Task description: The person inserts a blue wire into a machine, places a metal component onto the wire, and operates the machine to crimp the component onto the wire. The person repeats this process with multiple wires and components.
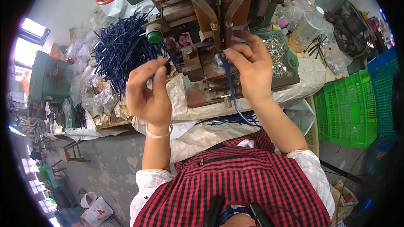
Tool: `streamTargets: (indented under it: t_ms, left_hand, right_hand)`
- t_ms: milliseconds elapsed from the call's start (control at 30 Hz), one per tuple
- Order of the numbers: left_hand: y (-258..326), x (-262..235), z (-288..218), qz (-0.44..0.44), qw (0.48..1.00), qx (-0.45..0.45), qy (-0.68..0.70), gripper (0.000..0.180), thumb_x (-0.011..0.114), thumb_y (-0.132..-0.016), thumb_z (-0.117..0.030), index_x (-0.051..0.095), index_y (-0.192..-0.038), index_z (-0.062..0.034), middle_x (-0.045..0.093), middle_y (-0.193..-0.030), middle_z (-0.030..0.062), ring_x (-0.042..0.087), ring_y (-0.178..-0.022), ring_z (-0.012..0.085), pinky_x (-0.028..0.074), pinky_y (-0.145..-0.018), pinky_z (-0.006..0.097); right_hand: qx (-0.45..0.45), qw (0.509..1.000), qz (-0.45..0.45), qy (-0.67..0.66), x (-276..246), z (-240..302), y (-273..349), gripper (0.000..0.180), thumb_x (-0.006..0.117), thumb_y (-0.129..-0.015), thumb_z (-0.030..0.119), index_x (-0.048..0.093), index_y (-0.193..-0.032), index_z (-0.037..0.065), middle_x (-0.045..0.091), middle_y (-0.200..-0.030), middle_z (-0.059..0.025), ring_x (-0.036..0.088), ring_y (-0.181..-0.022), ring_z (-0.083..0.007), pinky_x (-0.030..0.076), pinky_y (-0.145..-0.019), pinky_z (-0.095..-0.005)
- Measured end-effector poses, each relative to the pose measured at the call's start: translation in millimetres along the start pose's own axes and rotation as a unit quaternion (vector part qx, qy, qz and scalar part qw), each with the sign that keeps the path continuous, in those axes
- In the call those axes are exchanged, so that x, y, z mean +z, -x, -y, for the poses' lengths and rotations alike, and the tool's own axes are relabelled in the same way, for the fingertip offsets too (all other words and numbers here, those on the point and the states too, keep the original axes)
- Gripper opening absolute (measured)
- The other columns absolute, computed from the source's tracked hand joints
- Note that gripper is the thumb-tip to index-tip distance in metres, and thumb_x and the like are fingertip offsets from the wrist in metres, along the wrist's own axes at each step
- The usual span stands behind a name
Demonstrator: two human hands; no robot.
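Observation:
My right hand point(254, 69) is at the press, its thumb and forefinger closed on the upper end of a blue strap point(229, 77). That end lies at the small metal die point(219, 60), under the press's upright tool; the rest hangs down over the front edge. The fingertips partly hide the gripped end. My left hand point(149, 88) is raised left of the die, thumb and forefinger pinched on a dark blue strip point(172, 57), mostly hidden by the fingers. Behind it a big heap of dark blue strips point(122, 50) lies on the bench.
A tray of small shiny metal pieces point(274, 54) sits right of the press. Two tubes point(240, 0) come down to it. A green button point(155, 37) stands out at its left. Green crates point(347, 109) stand at the right, and more blue strips point(235, 120) lie below the press.

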State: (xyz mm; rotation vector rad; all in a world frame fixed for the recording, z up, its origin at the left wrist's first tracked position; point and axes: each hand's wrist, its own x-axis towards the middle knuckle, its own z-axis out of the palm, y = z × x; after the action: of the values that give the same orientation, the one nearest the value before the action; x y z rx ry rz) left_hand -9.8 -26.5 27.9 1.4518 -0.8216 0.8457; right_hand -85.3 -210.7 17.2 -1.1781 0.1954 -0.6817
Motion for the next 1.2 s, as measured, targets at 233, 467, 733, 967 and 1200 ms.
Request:
streamTargets:
  t_ms: [233,467,733,967,1200]
  left_hand:
    - [0.9,16.3,-46.8,0.247,0.948,0.197,-0.043,0.027,0.089,-0.072,-0.007,0.07,-0.09,-0.0034,0.074,-0.101,0.0157,0.063,-0.063,0.0167,0.044,-0.05,0.028]
    - [17.0,48.0,-19.9,0.246,0.936,0.25,-0.037,0.027,0.089,-0.071,-0.008,0.069,-0.09,-0.0085,0.075,-0.097,0.0093,0.058,-0.055,0.0141,0.042,-0.045,0.027]
    - [22.5,34.1,-22.8,0.259,0.937,0.232,-0.042,0.015,0.078,-0.08,-0.016,0.069,-0.091,-0.0112,0.074,-0.1,0.0057,0.058,-0.057,0.0105,0.044,-0.048,0.027]
    - [-3.3,-16.9,120.7,0.072,0.942,0.053,-0.323,0.014,0.069,-0.086,-0.018,0.075,-0.097,-0.0123,0.073,-0.099,0.0081,0.066,-0.083,0.0247,0.053,-0.072,0.034]
    - [-9.7,69.1,299.3,0.373,0.716,0.016,-0.59,0.022,0.061,-0.092,-0.024,0.08,-0.1,-0.0158,0.074,-0.108,0.0026,0.061,-0.11,0.0214,0.045,-0.096,0.05]
  right_hand:
    - [-0.052,0.986,0.098,0.128,-9.1,29.0,17.8,0.049,0.062,-0.092,-0.004,0.051,-0.141,-0.004,0.07,-0.123,-0.0182,0.065,-0.122,-0.0221,0.048,-0.105,-0.0331]
    - [-0.144,0.71,-0.055,0.687,-146.4,-33.0,-20.7,0.027,0.079,-0.082,0.019,0.076,-0.106,0.006,0.064,-0.131,-0.0249,0.051,-0.136,-0.042,0.041,-0.112,-0.0497]
    - [-0.173,0.7,-0.051,0.691,-170.5,-46.0,-24.4,0.023,0.07,-0.089,0.017,0.066,-0.101,-0.002,0.068,-0.116,-0.0239,0.061,-0.108,-0.0451,0.048,-0.095,-0.0499]
    - [-0.185,0.666,-0.008,0.722,-172.2,-37.6,-26.7,0.027,0.067,-0.097,0.022,0.072,-0.113,0.0,0.071,-0.104,-0.0199,0.065,-0.098,-0.0396,0.051,-0.087,-0.0473]
    - [-0.144,0.833,-0.029,0.533,-163.8,-57.3,-47.8,0.019,0.067,-0.099,0.008,0.071,-0.114,-0.002,0.074,-0.105,-0.0133,0.068,-0.096,-0.023,0.052,-0.089,-0.0337]
